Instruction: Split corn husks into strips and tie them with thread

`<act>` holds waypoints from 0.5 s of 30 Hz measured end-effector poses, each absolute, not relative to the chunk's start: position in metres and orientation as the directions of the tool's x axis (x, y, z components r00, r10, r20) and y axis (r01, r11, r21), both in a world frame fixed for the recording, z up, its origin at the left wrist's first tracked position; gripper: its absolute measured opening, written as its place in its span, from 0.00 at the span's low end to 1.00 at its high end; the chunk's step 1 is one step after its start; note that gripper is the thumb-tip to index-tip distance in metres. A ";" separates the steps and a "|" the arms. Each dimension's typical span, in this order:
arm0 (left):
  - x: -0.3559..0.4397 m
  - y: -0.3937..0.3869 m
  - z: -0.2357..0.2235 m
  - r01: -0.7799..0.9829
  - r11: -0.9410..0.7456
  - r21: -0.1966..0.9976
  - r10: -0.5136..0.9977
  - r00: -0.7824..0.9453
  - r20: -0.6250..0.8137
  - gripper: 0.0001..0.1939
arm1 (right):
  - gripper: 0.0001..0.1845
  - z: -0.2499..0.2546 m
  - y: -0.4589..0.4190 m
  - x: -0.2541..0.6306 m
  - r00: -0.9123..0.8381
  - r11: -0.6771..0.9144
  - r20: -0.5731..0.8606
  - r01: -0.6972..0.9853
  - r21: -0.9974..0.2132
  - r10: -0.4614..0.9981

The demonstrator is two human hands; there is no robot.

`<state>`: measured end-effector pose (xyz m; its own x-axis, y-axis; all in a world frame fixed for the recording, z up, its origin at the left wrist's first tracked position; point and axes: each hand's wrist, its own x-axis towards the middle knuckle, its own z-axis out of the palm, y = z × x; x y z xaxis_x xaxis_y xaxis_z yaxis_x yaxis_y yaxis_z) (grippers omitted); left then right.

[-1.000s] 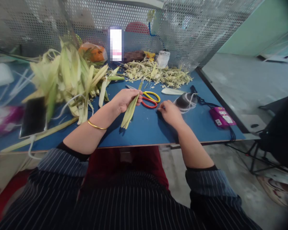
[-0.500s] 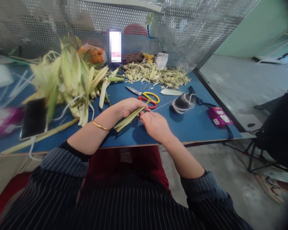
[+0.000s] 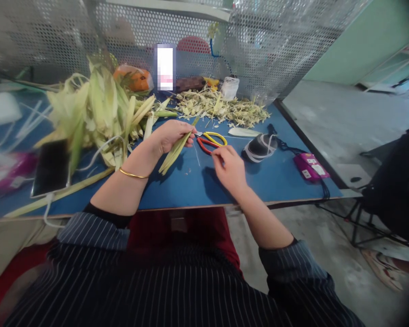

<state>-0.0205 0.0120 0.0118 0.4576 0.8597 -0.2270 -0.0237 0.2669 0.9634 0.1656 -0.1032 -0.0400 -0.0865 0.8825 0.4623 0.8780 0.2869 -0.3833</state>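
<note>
My left hand (image 3: pixel 177 135) is closed around a small bundle of folded green corn husk strips (image 3: pixel 174 156), whose loose ends point down toward the table edge. A thin white thread (image 3: pixel 197 153) hangs below its fingertips. My right hand (image 3: pixel 229 169) is apart from the bundle, thumb and fingers pinched together; whether anything is between them I cannot make out. Just beyond those fingertips lie scissors (image 3: pixel 215 137) with one yellow and one red handle, the blades partly hidden by my left hand. Right of them stands a dark spool wrapped with white thread (image 3: pixel 259 148).
A large heap of corn husks (image 3: pixel 104 102) fills the table's left side. Husk scraps (image 3: pixel 221 106) are piled at the back, with a single husk piece (image 3: pixel 247 132) in front. A phone (image 3: pixel 50 168) with a cable and a purple packet (image 3: pixel 311 166) lie at opposite sides.
My hands have moved apart. The left one has gone up and to the left with the husk bundle; the right one has shifted right, leaving more of the scissors' handles in view.
</note>
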 end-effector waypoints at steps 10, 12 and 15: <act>-0.025 0.026 0.002 -0.018 0.202 0.979 0.910 0.374 -0.181 0.09 | 0.22 -0.023 -0.021 0.183 -0.116 0.116 0.007 0.993 0.037 0.993; -0.026 0.026 0.002 -0.035 0.197 0.980 0.911 0.376 -0.170 0.08 | 0.25 -0.017 -0.033 0.183 -0.117 0.121 -0.061 0.991 0.063 0.991; -0.026 0.026 0.002 -0.049 0.197 0.979 0.914 0.371 -0.165 0.08 | 0.33 -0.011 -0.063 0.191 -0.117 0.122 -0.083 0.991 0.049 0.990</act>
<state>-0.0258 0.0260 0.0020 0.3706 0.9140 -0.1653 -0.0485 0.1968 0.9792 0.1907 -0.0627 -0.0113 -0.1173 0.9896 -0.0828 0.9914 0.1216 0.0488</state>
